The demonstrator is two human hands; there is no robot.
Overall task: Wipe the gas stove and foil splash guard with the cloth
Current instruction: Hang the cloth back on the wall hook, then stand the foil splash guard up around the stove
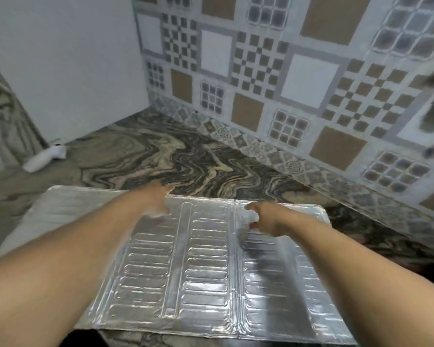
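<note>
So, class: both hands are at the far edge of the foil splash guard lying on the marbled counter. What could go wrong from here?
1. The foil splash guard looks thin and embossed; the left hand and right hand at its far edge could crease or tear it.
2. Its near edge seems to overhang the counter, so it might slide off.
3. The white bottle lying at the left may roll if bumped.

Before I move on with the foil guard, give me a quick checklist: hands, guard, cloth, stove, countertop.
1. Left hand on the foil splash guard, at its far edge: ok.
2. Right hand on the guard near the far edge: ok.
3. Guard lying flat on the countertop: ok.
4. Cloth in either hand: not ok, none visible.
5. Gas stove in view: not ok.
6. White bottle lying clear of the guard, by the wall: ok.
</note>
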